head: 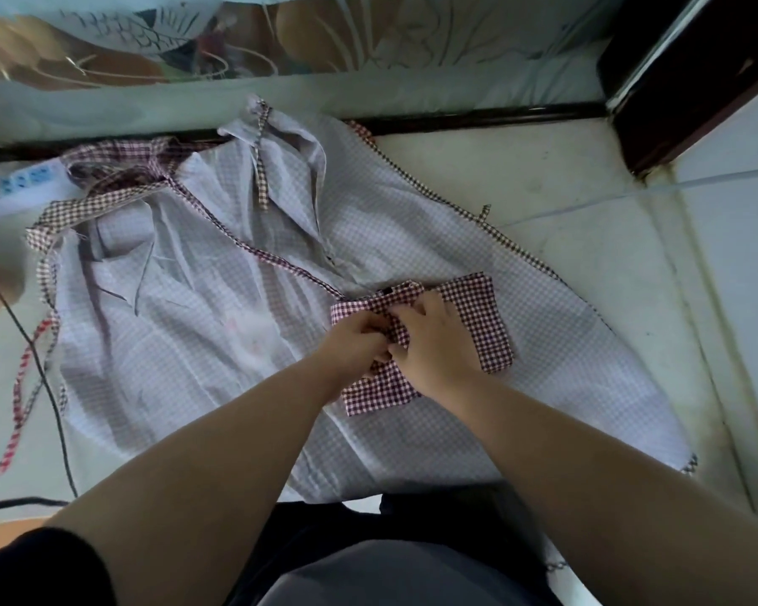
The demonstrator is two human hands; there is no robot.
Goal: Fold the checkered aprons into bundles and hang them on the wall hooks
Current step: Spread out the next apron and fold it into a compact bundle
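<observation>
A pale checkered apron (412,238) lies spread inside out on the tiled floor, edged with dark red check trim. On top of it sits a small folded bundle of dark red checkered cloth (478,317). My left hand (355,343) and my right hand (434,343) meet over the bundle's middle, and the fingers of both pinch its fabric. A checkered strap (263,251) runs from the bundle up to the left. More crumpled red check cloth (119,164) lies at the apron's far left corner.
A white power strip (23,181) lies at the far left, and a black cable (49,387) runs down the floor beside the apron. A dark skirting board (478,118) lines the patterned wall. A dark door frame (683,80) stands at the upper right.
</observation>
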